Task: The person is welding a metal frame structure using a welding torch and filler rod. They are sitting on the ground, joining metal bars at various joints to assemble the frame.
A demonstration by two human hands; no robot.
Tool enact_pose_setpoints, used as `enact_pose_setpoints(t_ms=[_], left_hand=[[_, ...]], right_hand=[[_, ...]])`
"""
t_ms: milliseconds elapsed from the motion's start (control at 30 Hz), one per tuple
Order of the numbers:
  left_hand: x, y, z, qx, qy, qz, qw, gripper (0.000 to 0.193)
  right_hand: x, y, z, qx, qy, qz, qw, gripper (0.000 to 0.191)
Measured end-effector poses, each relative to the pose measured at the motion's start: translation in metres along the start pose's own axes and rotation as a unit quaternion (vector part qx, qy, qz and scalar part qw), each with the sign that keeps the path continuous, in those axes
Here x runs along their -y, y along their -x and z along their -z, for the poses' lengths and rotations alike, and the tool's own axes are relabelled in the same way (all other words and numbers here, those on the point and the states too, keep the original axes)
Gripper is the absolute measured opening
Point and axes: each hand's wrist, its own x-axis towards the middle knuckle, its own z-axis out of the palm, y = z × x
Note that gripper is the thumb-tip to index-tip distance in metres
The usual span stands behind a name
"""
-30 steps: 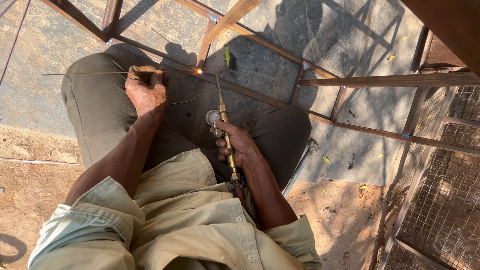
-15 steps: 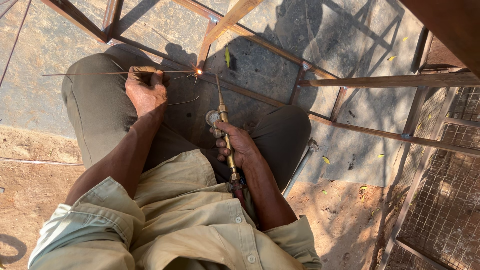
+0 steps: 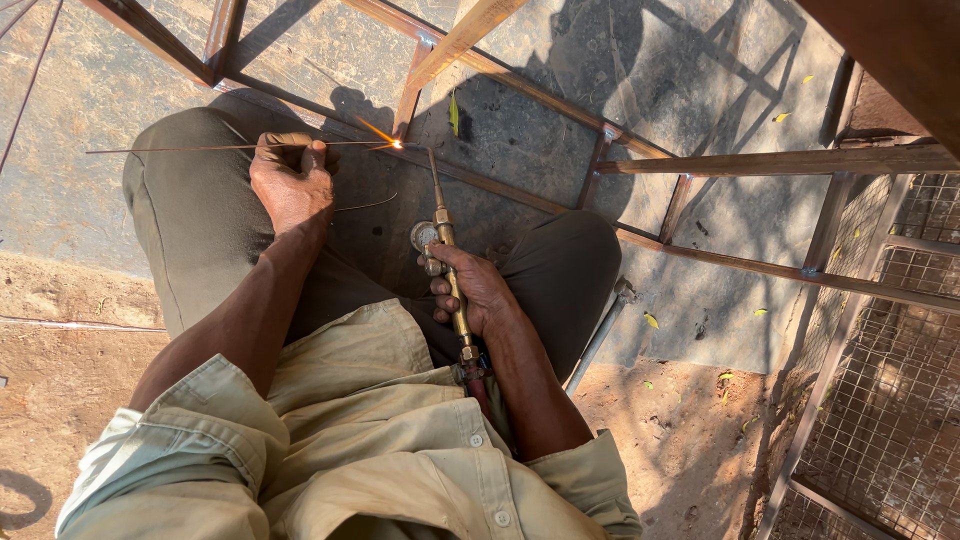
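So the bright little flame (image 3: 396, 144) sits right at a joint of the rusty metal frame (image 3: 560, 95), just where an upright bar meets the long lower rail, out in front of the person's knees. The thin filler rod (image 3: 200, 149) runs almost level from the left and its tip lands right in that glow. The left hand (image 3: 292, 185) is curled fully closed around the rod, fingers wrapped over it, resting above the left thigh.

The brass gas torch (image 3: 447, 262) points up toward the same spot, nozzle tip just short of the flame. The right hand (image 3: 475, 292) is closed around the torch body, fingers folded over the tube, with a round valve knob poking out just above the knuckles. Hoses drop from the torch's back end toward the beige shirt (image 3: 380, 440).

The person is squatting in olive trousers (image 3: 190, 220) on a concrete slab (image 3: 90, 110), with bare dirt (image 3: 680, 440) closer in. Over on the right there's a wire mesh panel (image 3: 890, 400) set in more of the same framing.
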Motion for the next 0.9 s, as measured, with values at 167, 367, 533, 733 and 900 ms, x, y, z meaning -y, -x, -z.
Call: enact_pose_setpoints(t_ms=[167,367,533,733,900], left_hand=[[-0.0004,0.0002,0.0011,0.0,-0.006,0.018,1.0,0.009],[-0.0016,0.0008,0.0008,0.006,0.0,0.017,1.0,0.009],[-0.0019,0.002,0.0006,0.011,-0.007,0.002,1.0,0.009],[-0.0007,0.001,-0.0016,0.009,0.015,-0.001,1.0,0.009],[0.0003,0.0002,-0.0015,0.008,-0.009,-0.01,1.0,0.011]], right_hand=[[-0.0007,-0.0015,-0.0002,0.001,0.002,0.001,1.0,0.036],[-0.0014,-0.0044,0.0012,0.004,-0.004,-0.002,1.0,0.035],[-0.0012,-0.0049,0.0013,0.01,-0.001,0.001,1.0,0.036],[-0.0007,-0.003,0.0013,0.01,0.001,0.001,1.0,0.036],[0.0003,-0.0015,0.0008,0.007,-0.004,-0.007,1.0,0.035]])
